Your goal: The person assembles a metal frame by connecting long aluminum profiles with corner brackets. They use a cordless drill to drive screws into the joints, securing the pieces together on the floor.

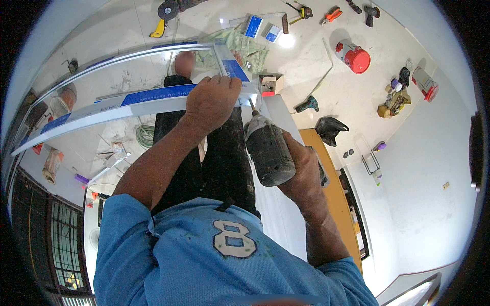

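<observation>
My left hand (212, 100) is closed over the near bar of a white metal frame (153, 107), close to its right corner. Blue printed film covers parts of the frame, which stretches away to the left above my legs. A dark, dusty power drill (270, 153) is in my right hand (302, 172), fingers wrapped round its grip. The drill's bit (251, 103) points at the frame's corner, just right of my left hand. Whether the tip touches the metal or a screw is too small to tell.
Beyond the corner lies a small open box (270, 84). A second power tool (307, 105), a black bag-like object (332, 130) and a red-lidded bucket (359, 60) are to the right. Pliers (333, 15), a tape measure (305, 13) and a grinder (168, 10) lie farther off.
</observation>
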Demonstrator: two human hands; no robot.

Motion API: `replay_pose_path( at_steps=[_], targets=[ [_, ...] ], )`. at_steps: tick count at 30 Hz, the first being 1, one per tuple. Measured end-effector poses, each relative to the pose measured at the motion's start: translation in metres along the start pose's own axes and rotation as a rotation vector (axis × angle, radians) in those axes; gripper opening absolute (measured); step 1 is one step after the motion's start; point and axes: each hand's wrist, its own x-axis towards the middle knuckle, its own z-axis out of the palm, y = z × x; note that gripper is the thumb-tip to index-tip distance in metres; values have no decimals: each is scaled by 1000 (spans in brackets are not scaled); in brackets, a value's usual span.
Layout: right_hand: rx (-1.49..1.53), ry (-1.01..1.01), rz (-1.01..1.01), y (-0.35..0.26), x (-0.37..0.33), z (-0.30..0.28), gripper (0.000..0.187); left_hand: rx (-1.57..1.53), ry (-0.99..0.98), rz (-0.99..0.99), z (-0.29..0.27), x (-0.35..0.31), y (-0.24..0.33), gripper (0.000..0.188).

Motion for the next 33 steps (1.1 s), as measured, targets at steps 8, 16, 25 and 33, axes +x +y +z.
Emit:
replay_pose_path(
  at_steps=[8,16,25,33],
  targets=[
    [-17,-1,-4,-2,1,-2,54,3,-2,4,-3,1,1,22],
    [-163,18,-44,-8,6,-2,59,-62,-24,-33,1,-3,0,25],
    [-197,-26,-160,1,5,10,75,-2,30,14,4,-12,-5,22],
    [133,22,-2,9,-23,19,94,25,51,15,4,-14,-3,19]
  ],
)
